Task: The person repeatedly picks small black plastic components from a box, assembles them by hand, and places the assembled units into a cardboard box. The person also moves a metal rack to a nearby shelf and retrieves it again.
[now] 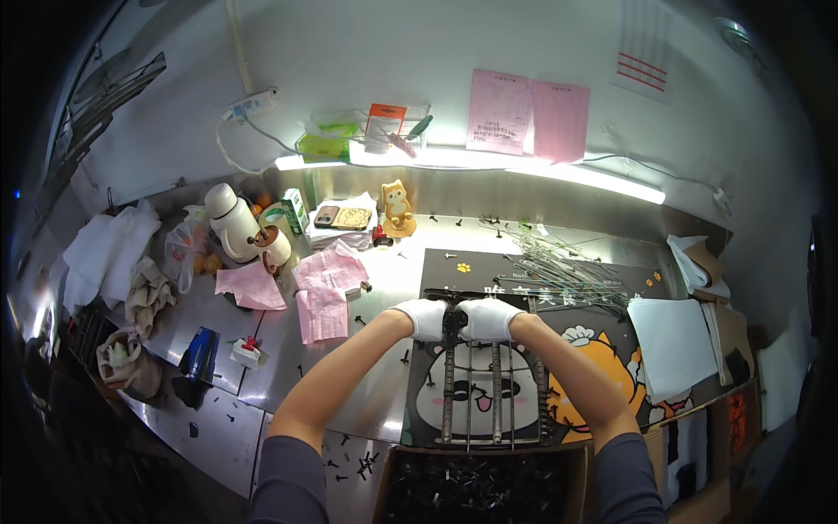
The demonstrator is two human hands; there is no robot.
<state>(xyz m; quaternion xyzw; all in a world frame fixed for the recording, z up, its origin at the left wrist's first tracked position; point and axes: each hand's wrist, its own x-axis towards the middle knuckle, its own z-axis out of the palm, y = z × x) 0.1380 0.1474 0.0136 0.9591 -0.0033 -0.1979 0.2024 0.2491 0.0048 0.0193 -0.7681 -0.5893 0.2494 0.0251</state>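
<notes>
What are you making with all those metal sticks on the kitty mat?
A person in white gloves grips the far end of a dark metal rack of threaded rods with the left hand and the right hand close together. The rack lies on a black mat printed with cartoon cats on a shiny steel workbench. A loose pile of thin silver wires lies just beyond it, and an open cardboard box of small black parts sits at the near edge.

Bright strip lamp (489, 168), steel glare, dark fisheye rim.
</notes>
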